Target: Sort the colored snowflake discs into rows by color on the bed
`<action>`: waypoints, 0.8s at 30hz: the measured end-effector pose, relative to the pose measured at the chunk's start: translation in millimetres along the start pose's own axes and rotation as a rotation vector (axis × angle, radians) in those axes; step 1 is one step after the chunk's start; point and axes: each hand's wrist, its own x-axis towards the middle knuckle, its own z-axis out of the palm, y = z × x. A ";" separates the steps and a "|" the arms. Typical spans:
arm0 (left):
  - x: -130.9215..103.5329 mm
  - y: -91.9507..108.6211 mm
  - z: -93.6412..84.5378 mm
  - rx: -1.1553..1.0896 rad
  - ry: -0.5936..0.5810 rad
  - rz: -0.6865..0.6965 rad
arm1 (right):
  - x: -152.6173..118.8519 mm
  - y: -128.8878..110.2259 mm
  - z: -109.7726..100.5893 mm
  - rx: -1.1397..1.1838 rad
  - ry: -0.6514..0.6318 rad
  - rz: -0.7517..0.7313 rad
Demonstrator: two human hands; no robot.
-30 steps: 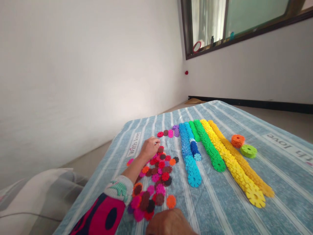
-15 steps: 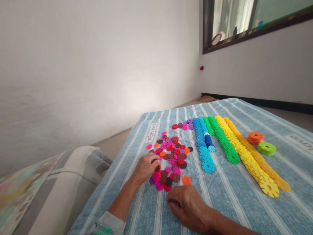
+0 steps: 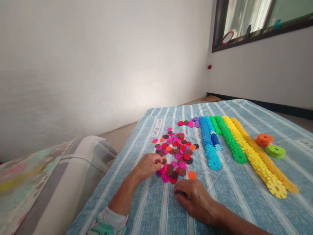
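My left hand point(image 3: 148, 166) is at the near-left edge of a loose pile of notched plastic discs point(image 3: 181, 152) in pink, red, brown, orange, black and purple. Its thumb and fingers are pinched together; whatever they may hold is hidden. Lower down, my right hand point(image 3: 194, 197) rests curled on the striped cloth point(image 3: 144, 209), its fingers closed and their contents out of sight. A single orange disc point(image 3: 192, 175) lies just beyond its knuckles.
Right of the pile run overlapping rows of blue discs point(image 3: 205, 133), green discs point(image 3: 228, 140), yellow discs point(image 3: 254, 158) and amber discs point(image 3: 271, 163). Farther right sit an orange stack point(image 3: 264, 140) and a lime stack point(image 3: 275, 151). A white wall point(image 3: 97, 65) stands behind.
The view has turned slightly left, so everything appears shifted right. My left hand has moved a little toward the pile's near side. My right hand stays closed in about the same place.
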 end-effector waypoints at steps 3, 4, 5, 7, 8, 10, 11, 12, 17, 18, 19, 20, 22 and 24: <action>-1.4 -2.6 -2.8 -0.009 -0.019 0.004 | -0.2 -1.5 -1.5 0.003 -0.008 0.010; -1.7 -2.8 -3.8 -0.011 -0.029 0.006 | -0.4 -1.7 -1.8 0.002 -0.009 0.013; -2.1 -2.9 -4.8 -0.013 -0.041 0.007 | -0.6 -1.9 -1.9 0.001 -0.008 0.015; -2.5 -3.2 -6.0 -0.018 -0.065 0.005 | -1.0 -1.8 -1.7 0.001 -0.003 0.016; -2.6 -3.6 -6.1 -0.020 -0.076 0.004 | -1.2 -1.6 -1.5 0.004 -0.001 0.016; -2.4 -5.1 -5.1 -0.032 -0.096 0.001 | -1.4 -1.4 -1.2 0.011 0.000 0.018; -2.3 -6.2 -4.1 -0.043 -0.104 -0.002 | -1.4 -1.3 -1.2 0.012 0.001 0.021; -2.3 -7.3 -3.0 -0.057 -0.112 -0.006 | -1.4 -1.3 -1.2 0.009 -0.001 0.024; -3.3 -10.1 1.5 -0.098 -0.173 -0.019 | -1.3 -1.8 -2.0 -0.004 -0.014 0.023; -3.5 -10.2 2.1 -0.089 -0.180 -0.014 | -1.3 -1.9 -2.2 0.001 -0.013 0.022; -3.6 -10.3 2.7 -0.078 -0.181 -0.008 | -1.4 -2.1 -2.4 0.007 -0.010 0.022; -3.6 -10.5 3.3 -0.067 -0.178 0.000 | -1.5 -2.2 -2.5 0.012 -0.007 0.021; -3.1 -11.2 4.6 -0.048 -0.169 0.010 | -1.6 -2.3 -2.6 0.020 -0.004 0.017; -2.3 -11.8 5.8 -0.027 -0.159 0.019 | -1.9 -2.0 -2.5 0.026 -0.001 0.017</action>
